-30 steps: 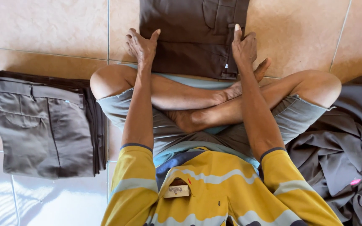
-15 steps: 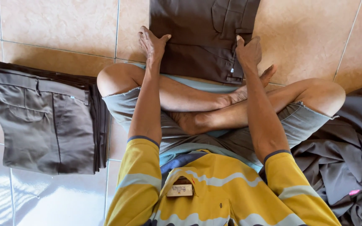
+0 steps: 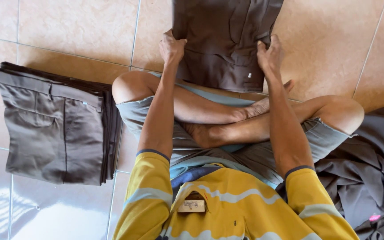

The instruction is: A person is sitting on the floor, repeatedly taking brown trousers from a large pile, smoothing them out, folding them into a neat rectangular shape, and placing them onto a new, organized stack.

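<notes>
I sit cross-legged on a tiled floor. A folded pair of dark brown trousers lies on the tiles just past my shins. My left hand grips its left edge with the fingers curled over the cloth. At the right edge, my right hand pinches the fabric. Both arms reach straight forward over my crossed legs.
A neat stack of folded grey-brown trousers lies on the floor to my left. To my right a loose heap of grey garments is piled beside my knee. Beige tiles extend beyond.
Both hands went from lying flat on the folded trousers to gripping their side edges. The view has shifted slightly right.
</notes>
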